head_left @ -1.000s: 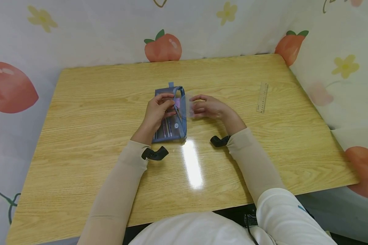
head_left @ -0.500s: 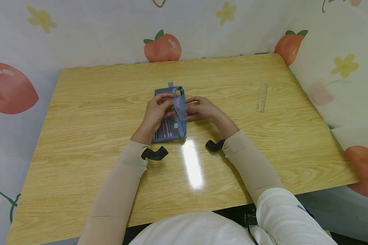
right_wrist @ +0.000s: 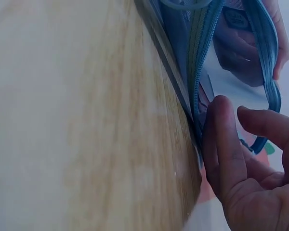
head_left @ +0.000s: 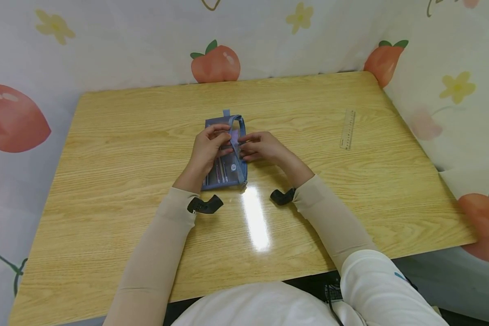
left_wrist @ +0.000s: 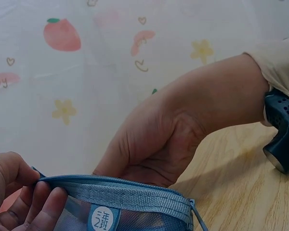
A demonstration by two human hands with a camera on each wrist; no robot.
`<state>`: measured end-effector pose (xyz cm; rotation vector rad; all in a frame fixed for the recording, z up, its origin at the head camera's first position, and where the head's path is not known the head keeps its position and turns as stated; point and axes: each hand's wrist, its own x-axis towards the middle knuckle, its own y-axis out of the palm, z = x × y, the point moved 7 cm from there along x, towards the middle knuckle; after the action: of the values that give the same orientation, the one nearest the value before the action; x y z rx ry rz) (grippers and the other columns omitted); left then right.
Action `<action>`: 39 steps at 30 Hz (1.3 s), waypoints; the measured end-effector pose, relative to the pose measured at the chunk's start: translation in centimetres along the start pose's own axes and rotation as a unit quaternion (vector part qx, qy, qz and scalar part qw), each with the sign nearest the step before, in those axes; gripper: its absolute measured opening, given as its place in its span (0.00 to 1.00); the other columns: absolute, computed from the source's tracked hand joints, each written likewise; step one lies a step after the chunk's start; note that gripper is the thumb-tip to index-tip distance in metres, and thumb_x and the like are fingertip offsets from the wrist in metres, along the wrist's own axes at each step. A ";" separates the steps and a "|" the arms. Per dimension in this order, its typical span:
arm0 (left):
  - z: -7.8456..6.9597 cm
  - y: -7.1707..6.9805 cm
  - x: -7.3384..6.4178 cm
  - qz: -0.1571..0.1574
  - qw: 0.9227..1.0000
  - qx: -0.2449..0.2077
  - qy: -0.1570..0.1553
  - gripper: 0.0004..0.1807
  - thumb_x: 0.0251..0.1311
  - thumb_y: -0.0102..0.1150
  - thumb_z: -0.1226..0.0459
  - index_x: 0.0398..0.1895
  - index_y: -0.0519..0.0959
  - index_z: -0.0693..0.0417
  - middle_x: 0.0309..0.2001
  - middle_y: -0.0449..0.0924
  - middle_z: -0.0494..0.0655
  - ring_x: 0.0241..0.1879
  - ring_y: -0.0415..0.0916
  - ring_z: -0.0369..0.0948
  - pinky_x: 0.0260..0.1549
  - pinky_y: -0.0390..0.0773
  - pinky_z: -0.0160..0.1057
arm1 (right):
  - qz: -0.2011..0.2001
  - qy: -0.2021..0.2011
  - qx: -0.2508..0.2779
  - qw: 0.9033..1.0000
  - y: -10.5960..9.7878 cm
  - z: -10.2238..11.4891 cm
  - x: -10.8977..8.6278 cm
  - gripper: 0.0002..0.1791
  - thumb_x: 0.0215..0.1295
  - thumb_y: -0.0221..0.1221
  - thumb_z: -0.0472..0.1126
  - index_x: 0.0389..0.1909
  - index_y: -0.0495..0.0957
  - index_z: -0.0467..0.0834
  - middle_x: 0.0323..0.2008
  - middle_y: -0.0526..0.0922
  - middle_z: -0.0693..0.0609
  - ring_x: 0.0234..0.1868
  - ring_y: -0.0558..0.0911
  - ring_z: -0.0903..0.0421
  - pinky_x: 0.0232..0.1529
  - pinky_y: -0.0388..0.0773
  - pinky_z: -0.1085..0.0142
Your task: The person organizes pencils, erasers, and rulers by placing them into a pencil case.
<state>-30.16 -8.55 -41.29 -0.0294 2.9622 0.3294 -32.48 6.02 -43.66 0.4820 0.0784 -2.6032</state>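
Note:
A blue mesh pencil case (head_left: pixel 225 177) lies on the table, its zipped opening facing right. Pencil-like sticks and a purple item (head_left: pixel 235 135) show through it. My left hand (head_left: pixel 210 144) pinches the edge of the opening, its fingertips (left_wrist: pixel 48 202) on the zip side in the left wrist view. My right hand (head_left: pixel 261 147) has its fingers at the mouth of the case. In the right wrist view, the thumb and fingers of this hand (right_wrist: pixel 250 168) stand apart between the two zip edges. The clear sheet-like thing from earlier is not distinguishable now.
A clear ruler (head_left: pixel 347 130) lies to the right on the wooden table (head_left: pixel 126 181). A fruit-patterned cloth (head_left: pixel 138 45) hangs behind and at the sides. A black wrist camera (head_left: pixel 205 204) sits on the left forearm, another (head_left: pixel 283 196) on the right.
My right hand has moved left to the case's opening, carrying a clear sheet-like thing that has passed into the mouth. The left hand keeps its pinch on the edge.

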 end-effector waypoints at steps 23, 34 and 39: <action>0.2 -0.2 -0.2 0.003 1.000 -0.008 -0.006 0.15 0.56 0.55 0.72 0.48 0.75 0.62 0.37 0.72 0.50 0.29 0.72 0.41 0.32 0.82 0.39 | -0.313 0.011 -0.301 0.901 -16.8 3.1 -6.2 0.28 0.60 0.56 0.47 0.61 0.66 0.41 0.62 0.58 0.38 0.63 0.55 0.42 0.59 0.63 0.51; 0.1 0.4 -0.2 0.008 1.000 -0.018 -0.009 0.16 0.56 0.54 0.73 0.49 0.73 0.65 0.36 0.72 0.49 0.28 0.72 0.40 0.31 0.82 0.39 | -0.416 0.099 -0.297 0.854 -24.7 0.8 -11.8 0.33 0.57 0.57 0.45 0.58 0.64 0.29 0.56 0.66 0.33 0.56 0.64 0.40 0.58 0.65 0.53; 0.1 0.4 -0.2 0.008 1.000 -0.015 -0.006 0.16 0.56 0.55 0.72 0.50 0.73 0.65 0.36 0.72 0.50 0.28 0.72 0.40 0.31 0.82 0.39 | -0.422 0.107 -0.339 0.834 -24.8 0.6 -11.8 0.28 0.53 0.60 0.48 0.41 0.68 0.26 0.37 0.69 0.38 0.36 0.66 0.47 0.44 0.72 0.52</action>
<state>-29.91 -8.17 -41.29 -0.0079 2.9462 0.3740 -34.84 33.13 -39.80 0.5337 1.5500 -3.0092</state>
